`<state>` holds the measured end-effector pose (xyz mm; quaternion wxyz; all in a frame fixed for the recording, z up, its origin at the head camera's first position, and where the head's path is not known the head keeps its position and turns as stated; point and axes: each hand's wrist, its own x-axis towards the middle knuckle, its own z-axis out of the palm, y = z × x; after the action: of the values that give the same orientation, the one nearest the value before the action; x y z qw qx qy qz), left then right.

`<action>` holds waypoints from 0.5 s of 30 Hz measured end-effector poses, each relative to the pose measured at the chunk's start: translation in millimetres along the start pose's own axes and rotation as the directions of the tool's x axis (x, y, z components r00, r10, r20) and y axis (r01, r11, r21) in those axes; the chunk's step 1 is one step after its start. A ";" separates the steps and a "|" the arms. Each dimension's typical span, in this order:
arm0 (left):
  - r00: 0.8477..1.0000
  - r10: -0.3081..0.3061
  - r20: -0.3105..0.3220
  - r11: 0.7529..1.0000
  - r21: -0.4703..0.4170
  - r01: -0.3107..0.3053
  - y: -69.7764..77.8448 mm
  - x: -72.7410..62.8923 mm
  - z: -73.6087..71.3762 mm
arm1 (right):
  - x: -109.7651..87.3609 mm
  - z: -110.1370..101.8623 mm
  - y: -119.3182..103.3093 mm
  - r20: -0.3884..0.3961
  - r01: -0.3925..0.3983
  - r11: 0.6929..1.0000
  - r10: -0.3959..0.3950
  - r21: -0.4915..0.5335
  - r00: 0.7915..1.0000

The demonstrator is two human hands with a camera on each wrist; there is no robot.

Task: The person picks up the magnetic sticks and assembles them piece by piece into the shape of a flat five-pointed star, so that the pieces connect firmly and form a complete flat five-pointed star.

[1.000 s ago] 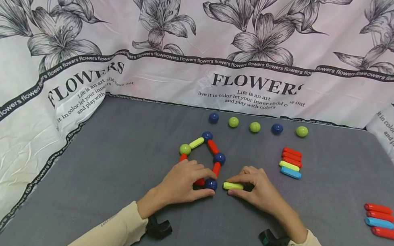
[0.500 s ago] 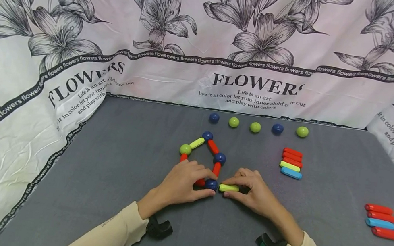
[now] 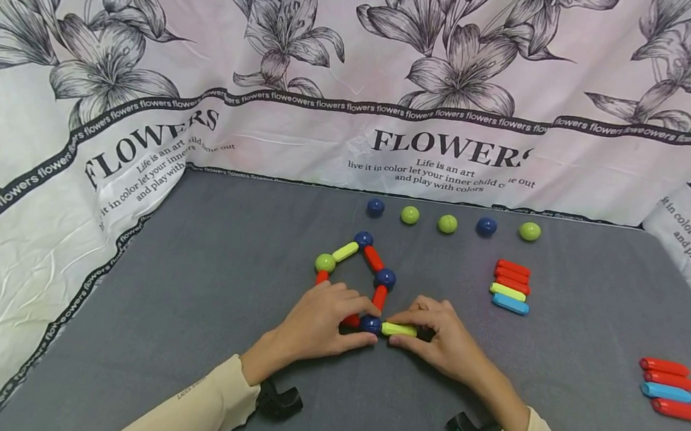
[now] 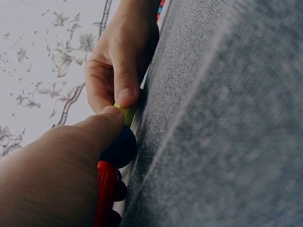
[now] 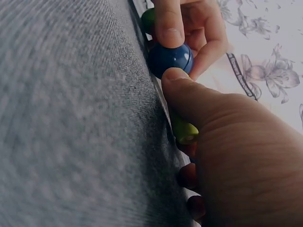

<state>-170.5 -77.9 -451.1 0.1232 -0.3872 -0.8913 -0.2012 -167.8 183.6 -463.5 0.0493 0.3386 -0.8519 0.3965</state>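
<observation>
My left hand (image 3: 323, 320) pinches a dark blue ball (image 3: 370, 324) between thumb and fingers at the near right corner of a ring of rods and balls. Between the thumb and fingers of my right hand (image 3: 443, 337) is a yellow-green rod (image 3: 399, 330), its left end up against that ball. In the right wrist view the rod (image 5: 183, 130) runs under my thumb toward the blue ball (image 5: 170, 59). A red rod (image 4: 106, 189) meets the ball in the left wrist view. The ring also has a green ball (image 3: 325, 263) and another blue ball (image 3: 385, 278); my left hand hides its near left part.
Along the back edge of the grey table (image 3: 220, 244) sits a row of balls, among them a green ball (image 3: 529, 231). To the right lies a stack of rods with a blue rod (image 3: 509, 304); farther right, another group includes a red rod (image 3: 678, 410).
My right hand has moved a little to the left with the yellow-green rod, closing the gap to the blue ball. The left hand has stayed in place.
</observation>
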 end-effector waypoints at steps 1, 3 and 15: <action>1.000 -0.001 0.000 1.000 0.002 0.001 0.1 0.1 0.1 | 0.0 -0.2 -0.3 0.000 -0.002 1.000 0.002 0.002 1.000; 1.000 -0.003 0.002 1.000 0.004 0.003 0.5 0.4 -0.2 | -0.3 -0.1 -0.3 -0.003 0.004 1.000 -0.004 0.004 1.000; 1.000 0.015 -0.010 1.000 0.016 -0.014 -0.4 0.6 -0.2 | -0.6 2.1 1.3 -0.051 0.057 0.998 -0.059 -0.023 0.997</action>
<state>-171.2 -77.9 -450.8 0.1323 -0.3916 -0.8894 -0.1953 -167.7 183.0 -466.0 0.0867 0.3522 -0.8444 0.3942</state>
